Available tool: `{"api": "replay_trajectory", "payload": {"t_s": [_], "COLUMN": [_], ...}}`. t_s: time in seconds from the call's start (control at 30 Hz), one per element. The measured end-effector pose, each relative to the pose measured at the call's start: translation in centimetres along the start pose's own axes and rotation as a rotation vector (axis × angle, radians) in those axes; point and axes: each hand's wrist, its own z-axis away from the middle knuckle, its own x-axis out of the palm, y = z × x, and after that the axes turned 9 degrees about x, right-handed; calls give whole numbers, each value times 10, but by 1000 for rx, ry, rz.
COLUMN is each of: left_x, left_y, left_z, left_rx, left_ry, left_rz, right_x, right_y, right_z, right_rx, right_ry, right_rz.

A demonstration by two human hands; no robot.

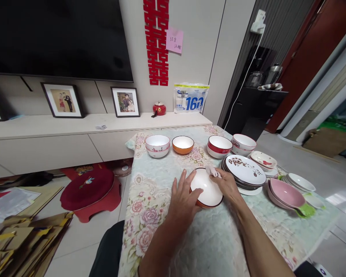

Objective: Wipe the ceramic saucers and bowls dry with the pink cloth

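Note:
In front of me is a bowl (210, 194), white inside with a dark rim and an orange outside. My left hand (182, 198) steadies its left side, the thumb reaching over the rim to the inside and the other fingers spread along the edge. At the far right rim, my right hand (227, 185) pinches a crumpled white tissue or cloth (213, 171) against the bowl. Behind it stands another orange bowl (183, 145). Close to my right forearm is a stack of white plates (245, 169) with brown patterns.
The flowered tablecloth (150, 215) also carries stacked white bowls (157, 146), red-banded bowls (219, 147), red-rimmed bowls (243, 144), patterned dishes (263, 159), pink bowls (286, 192) and small white bowls (301, 181). A red stool (88, 188) stands left of the table, near flattened cardboard (25, 246).

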Motion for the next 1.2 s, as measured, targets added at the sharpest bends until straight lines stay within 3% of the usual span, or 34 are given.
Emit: {"api": "replay_trajectory", "payload": {"t_s": [0.07,0.17,0.3,0.47,0.63,0.7,0.83,0.93,1.0,1.1,1.2], "left_x": [-1,0,3,1,-4,-4,-3,-3,-3,-3,-2], "left_y": [2,2,3,11,20,21,18,15,14,16,18], "left_z": [-1,-1,-1,-7,-9,-9,-10,-10,-10,-9,-7], "left_rx": [49,109,70,-183,-478,-566,-636,-615,-576,-563,-578], "left_ry": [-76,-136,-15,239,252,262,343,356,330,274,236], "left_rz": [-113,-117,55,273,523,691,949,980,956,893,889], "right_x": [0,3,8,10,16,21,31,38,40,37,30], "right_y": [0,-1,-7,-12,-12,-15,-26,-33,-35,-36,-32], "right_z": [0,2,6,8,12,19,41,55,59,52,35], "right_rx": [-2,18,22,68,55,-57,-480,-728,-794,-742,-509], "right_ry": [-19,-66,-190,-187,-126,-87,33,27,51,143,93], "right_rz": [-18,-57,-296,-465,-433,-341,24,188,231,192,-24]}}
